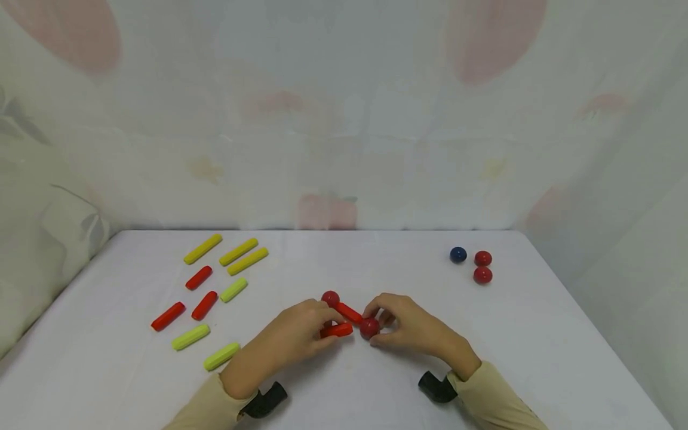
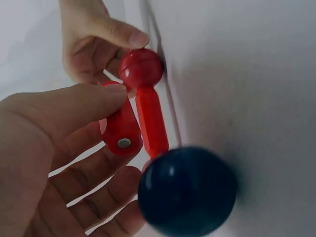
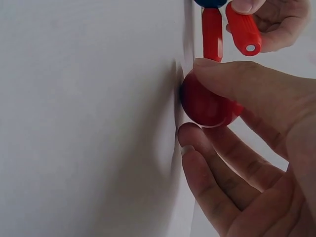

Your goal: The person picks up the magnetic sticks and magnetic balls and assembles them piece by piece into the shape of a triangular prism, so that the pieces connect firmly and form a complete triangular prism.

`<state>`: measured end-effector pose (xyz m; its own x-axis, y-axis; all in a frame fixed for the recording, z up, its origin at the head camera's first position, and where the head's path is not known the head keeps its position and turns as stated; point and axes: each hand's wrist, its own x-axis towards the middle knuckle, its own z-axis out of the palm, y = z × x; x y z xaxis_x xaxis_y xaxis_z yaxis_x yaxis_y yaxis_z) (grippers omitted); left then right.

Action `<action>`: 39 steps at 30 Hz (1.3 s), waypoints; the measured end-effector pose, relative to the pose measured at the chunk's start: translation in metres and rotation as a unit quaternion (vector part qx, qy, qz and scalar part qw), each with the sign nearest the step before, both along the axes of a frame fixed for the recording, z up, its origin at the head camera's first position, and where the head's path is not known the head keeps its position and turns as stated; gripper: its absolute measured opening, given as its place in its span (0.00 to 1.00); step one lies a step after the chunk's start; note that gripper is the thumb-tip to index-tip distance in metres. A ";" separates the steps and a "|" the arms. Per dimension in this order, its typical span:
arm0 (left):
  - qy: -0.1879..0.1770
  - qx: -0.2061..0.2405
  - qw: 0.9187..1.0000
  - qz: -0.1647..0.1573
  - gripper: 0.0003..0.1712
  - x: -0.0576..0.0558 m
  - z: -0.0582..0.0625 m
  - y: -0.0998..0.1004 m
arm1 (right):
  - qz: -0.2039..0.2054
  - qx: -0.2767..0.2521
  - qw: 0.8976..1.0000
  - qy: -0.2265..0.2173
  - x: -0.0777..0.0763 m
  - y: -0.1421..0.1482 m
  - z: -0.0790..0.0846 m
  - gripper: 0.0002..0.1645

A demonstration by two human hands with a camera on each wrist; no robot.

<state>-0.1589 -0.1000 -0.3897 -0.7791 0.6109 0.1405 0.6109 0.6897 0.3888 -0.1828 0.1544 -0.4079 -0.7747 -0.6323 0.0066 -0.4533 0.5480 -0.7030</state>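
Note:
My left hand (image 1: 301, 331) pinches a short red stick (image 1: 337, 329) between thumb and fingers; a silvery round dot shows on its end in the left wrist view. Close beside it, another red stick (image 1: 349, 313) runs to a red ball (image 1: 369, 328). My right hand (image 1: 411, 325) grips that ball, thumb on one side and fingers on the other. In the left wrist view a blue ball (image 2: 187, 191) is at the other end of this stick; the left hand hides it in the head view. A second red ball (image 1: 330, 298) shows just past the left fingers.
Left on the white table (image 1: 376, 394) lie several yellow sticks (image 1: 247, 261), lime-green sticks (image 1: 190, 337) and red sticks (image 1: 168, 316). Toward the back right are a blue ball (image 1: 458, 255) and two red balls (image 1: 483, 275). A patterned cloth (image 1: 376, 149) hangs behind the table.

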 end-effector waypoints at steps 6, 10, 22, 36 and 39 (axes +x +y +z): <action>0.018 -0.008 1.000 -0.021 0.12 0.003 -0.002 0.005 | 0.008 -0.008 1.000 0.009 -0.001 -0.001 -0.003 0.21; 0.019 -0.012 0.999 -0.022 0.12 0.005 -0.004 0.008 | 0.014 -0.014 1.000 0.010 0.000 -0.001 -0.004 0.21; 0.031 -0.007 0.999 -0.029 0.11 0.006 -0.012 0.010 | 0.013 -0.014 1.000 0.013 0.001 -0.003 -0.005 0.21; -0.023 -0.014 1.000 -0.001 0.14 0.003 0.001 -0.001 | 0.015 -0.008 1.000 0.012 0.001 -0.003 -0.003 0.20; -0.055 -0.028 0.998 0.021 0.16 0.001 0.010 -0.011 | 0.008 0.000 1.000 0.011 0.001 -0.003 -0.002 0.19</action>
<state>-0.1582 -0.1110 -0.3796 -0.8130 0.5820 0.0190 0.5368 0.7363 0.4119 -0.1818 0.1518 -0.4100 -0.7639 -0.6448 0.0245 -0.4781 0.5401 -0.6926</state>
